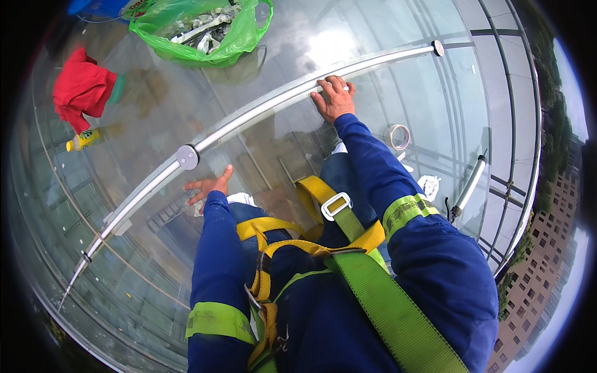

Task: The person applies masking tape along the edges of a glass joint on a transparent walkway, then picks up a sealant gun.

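Note:
My left hand (210, 185) is open, fingers spread, low over or on the glass surface (261, 143), just below a round metal fitting (187, 156) on a long silver strip (242, 121). My right hand (334, 99) has its fingers apart, resting over the strip farther right, thumb on the near side, not visibly closed on anything. The strip has another round fitting (438, 48) at its right end. Below my right hand, beside my sleeve, lies a roll of tape (399, 137). Yellow and green harness straps (329, 248) cross my body and legs.
A green plastic bag (242, 40) of crumpled scraps, a blue bucket (99, 7), a red cloth (81, 87) and a yellow bottle (84, 140) sit beyond the strip. A silver tube (469, 183) lies right. The glass's framed edge (510, 124) overlooks trees and a building (547, 248).

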A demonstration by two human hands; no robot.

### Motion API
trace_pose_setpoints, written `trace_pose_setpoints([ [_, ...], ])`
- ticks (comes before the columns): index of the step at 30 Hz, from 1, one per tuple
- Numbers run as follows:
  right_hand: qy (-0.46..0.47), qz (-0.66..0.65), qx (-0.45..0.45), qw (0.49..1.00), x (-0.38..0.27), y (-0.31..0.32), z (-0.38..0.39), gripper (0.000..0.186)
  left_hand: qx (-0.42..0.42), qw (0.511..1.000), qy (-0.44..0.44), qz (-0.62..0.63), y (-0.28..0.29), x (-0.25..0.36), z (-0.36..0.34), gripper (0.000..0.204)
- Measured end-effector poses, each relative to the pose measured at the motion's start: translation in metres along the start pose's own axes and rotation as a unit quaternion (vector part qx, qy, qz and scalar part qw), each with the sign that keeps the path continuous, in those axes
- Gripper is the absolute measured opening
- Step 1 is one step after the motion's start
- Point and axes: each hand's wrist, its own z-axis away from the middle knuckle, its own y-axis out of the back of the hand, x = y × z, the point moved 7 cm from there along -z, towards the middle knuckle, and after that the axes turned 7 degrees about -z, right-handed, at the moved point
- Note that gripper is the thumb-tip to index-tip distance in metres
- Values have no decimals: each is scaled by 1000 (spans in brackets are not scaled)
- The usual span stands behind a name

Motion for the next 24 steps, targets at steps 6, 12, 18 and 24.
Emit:
trace_pose_setpoints([
  [6, -55, -16, 12, 998, 45, 19, -4, 43, 23, 997, 22, 77, 28, 18, 44, 140],
  [12, -52, 36, -2, 998, 143, 55, -21, 38, 131, 809, -558, 127, -49, 230, 208, 70],
  [18, -2, -11, -1, 1000, 143, 45, -16, 34, 205, 852, -467, -119, -98, 303, 253, 75],
  [24, -8, -22, -20, 1000, 153, 50, -21, 34, 231, 845, -460, -143, -107, 305, 255, 78],
])
